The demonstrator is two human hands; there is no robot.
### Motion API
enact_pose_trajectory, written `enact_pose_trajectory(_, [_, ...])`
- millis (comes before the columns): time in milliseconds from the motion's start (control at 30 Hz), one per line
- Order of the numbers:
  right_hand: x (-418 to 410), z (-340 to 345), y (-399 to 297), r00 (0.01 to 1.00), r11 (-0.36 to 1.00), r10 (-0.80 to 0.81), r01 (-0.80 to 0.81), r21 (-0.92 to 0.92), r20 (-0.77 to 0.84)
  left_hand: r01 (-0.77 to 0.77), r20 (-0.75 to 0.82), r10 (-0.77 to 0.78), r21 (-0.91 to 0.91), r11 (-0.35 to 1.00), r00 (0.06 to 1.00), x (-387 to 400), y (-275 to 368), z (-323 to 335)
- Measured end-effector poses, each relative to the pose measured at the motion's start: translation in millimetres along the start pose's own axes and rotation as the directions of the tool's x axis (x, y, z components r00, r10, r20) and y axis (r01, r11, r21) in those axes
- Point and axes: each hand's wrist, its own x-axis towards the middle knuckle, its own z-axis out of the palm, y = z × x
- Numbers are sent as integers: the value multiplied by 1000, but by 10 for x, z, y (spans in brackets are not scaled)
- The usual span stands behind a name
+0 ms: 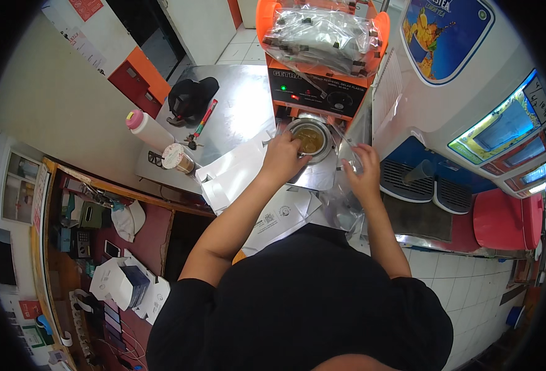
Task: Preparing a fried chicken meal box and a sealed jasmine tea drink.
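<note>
In front of me, a plastic cup (311,140) of brownish liquid sits in the round metal holder (327,147) of an orange-and-black Getra cup sealing machine (319,88). My left hand (283,156) lies at the left side of this holder, its fingers and thumb touching around the cup's rim. Whether it grips the cup is hard to see. Right of the holder, my right hand (364,172) has loose clear plastic film (349,157) between thumb and fingers. More of the film hangs below, and a film roll (321,35) is mounted on top of the machine.
White cardboard (236,167) lies left of the machine. On the steel table (240,92) are a black cap (192,97), a white bottle (150,130), a sealed drink cup (179,158) and keys (192,140). At right stands a drink dispenser (440,106) with drip trays (407,181) and a red container (507,220).
</note>
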Motion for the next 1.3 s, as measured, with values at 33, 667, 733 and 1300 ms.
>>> enact_pose_trajectory(33, [6,39,-62,1000,1000,3,-3,-1,-3,-15,-6,15,56,998,1000,1,20,-2])
enact_pose_trajectory(667, [-74,511,-203,962,984,-136,160,-81,238,-269,217,220,229,936,951,7,-42,115])
enact_pose_trajectory(733, [-67,487,-224,953,977,-145,180,-114,264,-293,215,244,240,926,946,13,-69,96])
enact_pose_trajectory(1300, [-80,492,-262,949,960,-168,219,-174,268,102,58,-120,246,964,991,89,-1312,-587])
